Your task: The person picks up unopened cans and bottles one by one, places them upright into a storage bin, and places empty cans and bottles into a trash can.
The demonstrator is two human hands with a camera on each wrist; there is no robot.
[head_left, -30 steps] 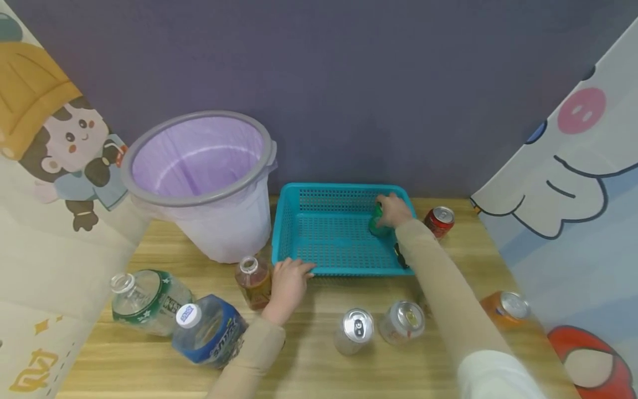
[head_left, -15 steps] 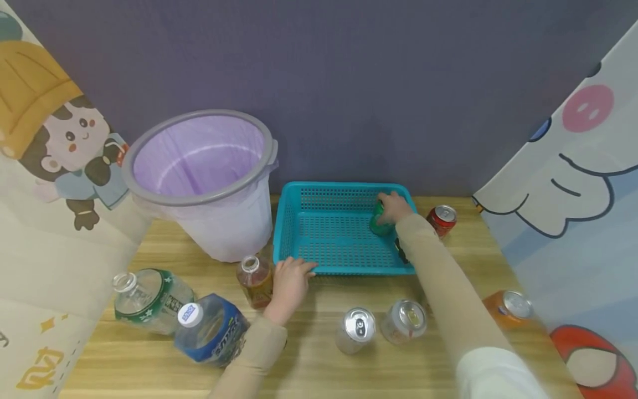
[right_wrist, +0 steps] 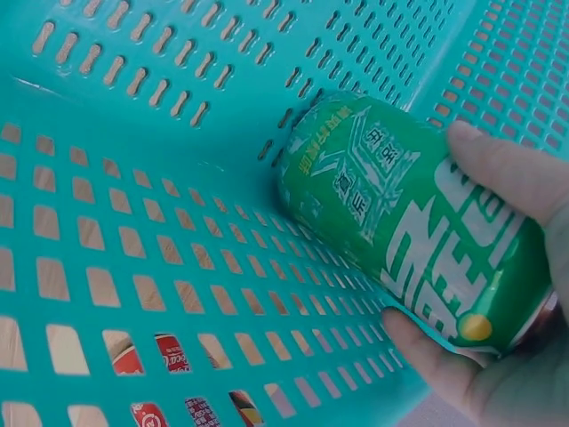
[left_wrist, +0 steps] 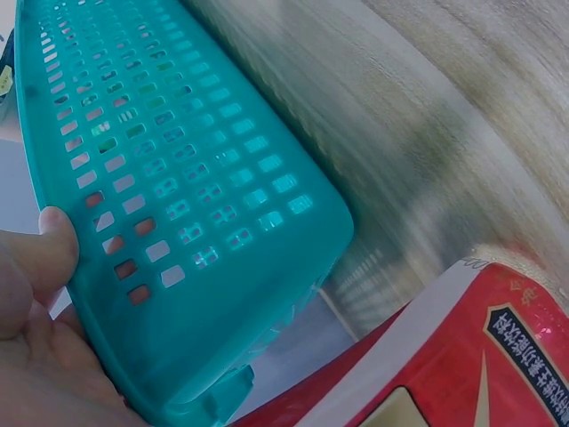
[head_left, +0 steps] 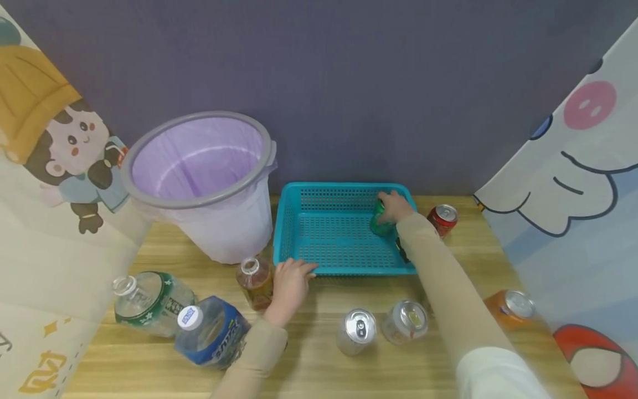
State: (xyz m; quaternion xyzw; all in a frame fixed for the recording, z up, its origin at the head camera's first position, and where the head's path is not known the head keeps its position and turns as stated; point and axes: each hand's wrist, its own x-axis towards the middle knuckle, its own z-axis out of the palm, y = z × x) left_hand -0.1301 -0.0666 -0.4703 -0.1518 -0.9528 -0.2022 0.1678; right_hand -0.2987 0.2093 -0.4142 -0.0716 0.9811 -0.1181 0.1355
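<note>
Grasping the green can (head_left: 380, 226), the right hand (head_left: 396, 209) holds it nearly upright, long axis pointing downward, inside the teal basket (head_left: 334, 244) at two o'clock; the left hand (head_left: 290, 288) grips its rim (head_left: 361, 271) at seven.

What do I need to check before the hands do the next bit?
1. Right hand has its fingers around the green can: ok.
2. Left hand holds the rim of the teal basket: ok.
3. Green can is inside the teal basket: ok.
4. Green can rests on the basket floor: cannot tell.
5. Right sleeve is off the red can: cannot tell, they overlap in the head view.
6. Brown bottle is well away from the left hand: not ok, it's right beside it.
</note>
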